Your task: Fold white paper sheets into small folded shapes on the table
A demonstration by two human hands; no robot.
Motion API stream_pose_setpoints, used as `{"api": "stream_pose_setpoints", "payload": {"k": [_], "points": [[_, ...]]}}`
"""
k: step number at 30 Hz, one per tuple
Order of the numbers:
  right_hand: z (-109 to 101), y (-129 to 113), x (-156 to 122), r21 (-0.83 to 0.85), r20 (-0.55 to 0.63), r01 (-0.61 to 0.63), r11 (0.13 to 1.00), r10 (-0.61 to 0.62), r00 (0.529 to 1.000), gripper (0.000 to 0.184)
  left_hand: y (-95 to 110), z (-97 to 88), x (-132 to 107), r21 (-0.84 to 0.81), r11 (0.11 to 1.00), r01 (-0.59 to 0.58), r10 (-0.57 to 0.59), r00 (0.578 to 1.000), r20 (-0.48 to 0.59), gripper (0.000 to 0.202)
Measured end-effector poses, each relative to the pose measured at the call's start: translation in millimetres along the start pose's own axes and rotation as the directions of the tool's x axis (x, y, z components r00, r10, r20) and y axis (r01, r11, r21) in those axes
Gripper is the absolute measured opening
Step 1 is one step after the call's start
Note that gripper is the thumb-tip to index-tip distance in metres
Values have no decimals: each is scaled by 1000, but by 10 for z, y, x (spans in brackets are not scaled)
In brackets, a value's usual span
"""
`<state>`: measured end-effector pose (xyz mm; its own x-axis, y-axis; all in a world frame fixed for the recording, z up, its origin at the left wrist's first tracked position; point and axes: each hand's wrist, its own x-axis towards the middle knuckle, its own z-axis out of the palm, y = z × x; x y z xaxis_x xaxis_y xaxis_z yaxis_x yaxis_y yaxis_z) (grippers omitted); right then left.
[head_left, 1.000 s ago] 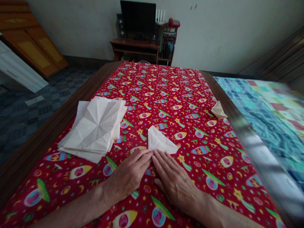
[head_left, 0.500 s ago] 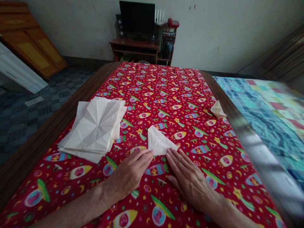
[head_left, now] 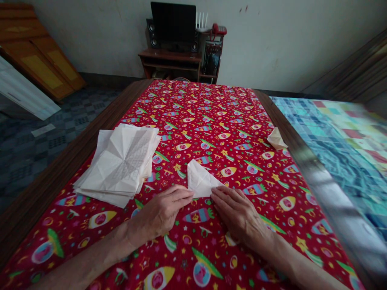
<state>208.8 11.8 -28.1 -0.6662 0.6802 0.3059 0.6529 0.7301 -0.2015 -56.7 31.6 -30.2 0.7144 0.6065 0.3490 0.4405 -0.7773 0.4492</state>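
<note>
A white sheet of paper (head_left: 201,179), folded into a triangle with creases across it, lies flat on the red cloth between my hands. My left hand (head_left: 167,209) has its fingers drawn together and closed at the paper's lower left corner. Stretched over the right corner is my right hand (head_left: 237,211), its fingers side by side and resting on the paper; its thumb is hidden. To the left sits a stack of creased white paper (head_left: 121,161), the top sheet showing printed lines of writing.
Near the right edge of the table stands a small folded paper piece (head_left: 276,139). The patterned red cloth (head_left: 208,121) covers a table with a dark wooden edge (head_left: 99,117). Beyond are a desk with a monitor (head_left: 173,22), a red telephone (head_left: 218,29) and a bed (head_left: 338,141).
My right hand has turned inward and now covers the right corner of the folded paper, which showed before. My left hand stays at the left corner, nearly unmoved.
</note>
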Motion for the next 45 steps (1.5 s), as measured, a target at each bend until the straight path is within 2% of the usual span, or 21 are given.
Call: {"api": "stream_pose_setpoints", "payload": {"k": [5, 11, 15, 19, 24, 27, 31, 33, 35, 39, 45], "points": [[26, 47, 73, 69, -43, -23, 997, 26, 999, 25, -34, -11, -41, 5, 1000, -14, 14, 999, 48, 42], [5, 20, 81, 48, -29, -18, 999, 19, 999, 26, -79, 7, -19, -134, 991, -13, 2, 997, -80, 35], [14, 22, 73, 46, -27, -22, 999, 23, 999, 26, -95, -9, 41, -154, 987, -37, 14, 988, -151, 35], [26, 31, 62, 24, -28, -14, 1000, 14, 1000, 26, -113, -44, 55, -137, 990, -32, 10, 987, -163, 36], [28, 30, 63, 1, -52, 9, 1000, -9, 999, 28, -139, -90, 71, -91, 995, 42, -56, 986, -155, 39], [29, 27, 70, -7, -69, 20, 1000, -20, 997, 28, -144, -87, 101, -9, 998, 55, -55, 996, -74, 41], [43, 27, 61, -29, -62, 26, 999, -28, 998, 27, -154, -48, 147, 101, 995, -24, 13, 995, 103, 51], [53, 22, 60, -47, -67, 27, 999, -30, 997, 26, -160, -35, 183, 122, 992, -32, 19, 994, 107, 51], [56, 9, 81, -62, -91, -2, 998, -4, 996, 23, -169, -33, 238, 117, 993, -24, 16, 998, 66, 47], [58, -22, 212, -126, -96, -70, 990, 59, 994, 22, -219, -39, 398, 103, 995, 2, -2, 1000, -1, 31], [125, 2, 406, -155, -86, -204, 966, 193, 977, 23, -358, -65, 605, 156, 987, 30, -51, 990, 131, 43]]}}
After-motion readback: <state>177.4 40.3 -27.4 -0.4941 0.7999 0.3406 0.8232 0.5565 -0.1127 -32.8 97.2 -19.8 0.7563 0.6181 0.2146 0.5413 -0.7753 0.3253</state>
